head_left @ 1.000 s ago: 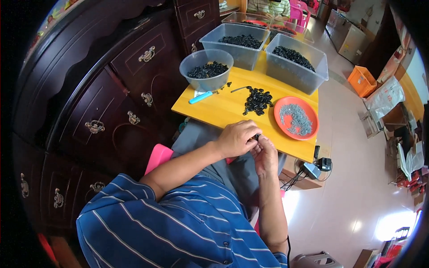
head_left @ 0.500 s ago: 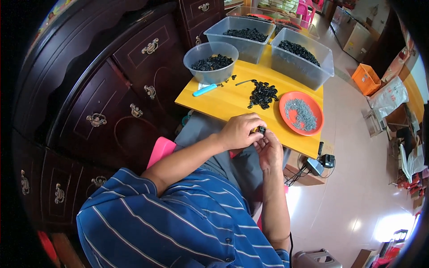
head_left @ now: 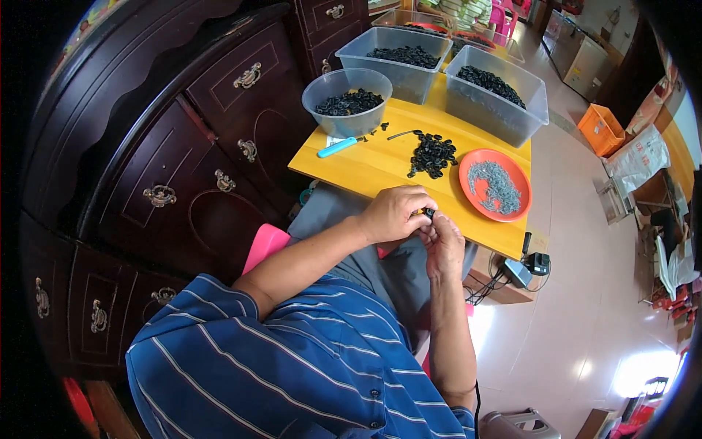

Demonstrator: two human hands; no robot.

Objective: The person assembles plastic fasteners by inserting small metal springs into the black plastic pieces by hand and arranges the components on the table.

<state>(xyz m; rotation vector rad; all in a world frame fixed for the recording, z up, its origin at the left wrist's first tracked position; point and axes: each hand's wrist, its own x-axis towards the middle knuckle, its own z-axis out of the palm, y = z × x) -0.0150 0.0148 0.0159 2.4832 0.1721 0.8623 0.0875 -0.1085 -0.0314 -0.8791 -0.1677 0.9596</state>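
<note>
Close to the near edge of the yellow table (head_left: 358, 168), my two hands meet around a small black part (head_left: 428, 213). My left hand (head_left: 397, 212) grips it with thumb and fingers, and a bit of yellow shows beside it. The fingertips of my right hand (head_left: 444, 245) pinch at its right side; anything smaller between them is hidden. Just beyond lies a loose pile of small black parts (head_left: 432, 154). To the right of the pile is an orange-red plate (head_left: 468, 192) holding many thin grey pieces (head_left: 497, 186).
A clear round bowl (head_left: 311, 121) and two clear bins (head_left: 395, 80), (head_left: 497, 117) hold black parts. A light-blue-handled tool (head_left: 337, 147) lies by the bowl. Dark drawers (head_left: 212, 110) stand at left. Black cables and a charger (head_left: 537, 263) sit below the table's right corner. Another person (head_left: 475, 11) is at the far end.
My right fingertips have moved up slightly and closed in against the black part, which shows less now. My left hand has stayed nearly in place.
</note>
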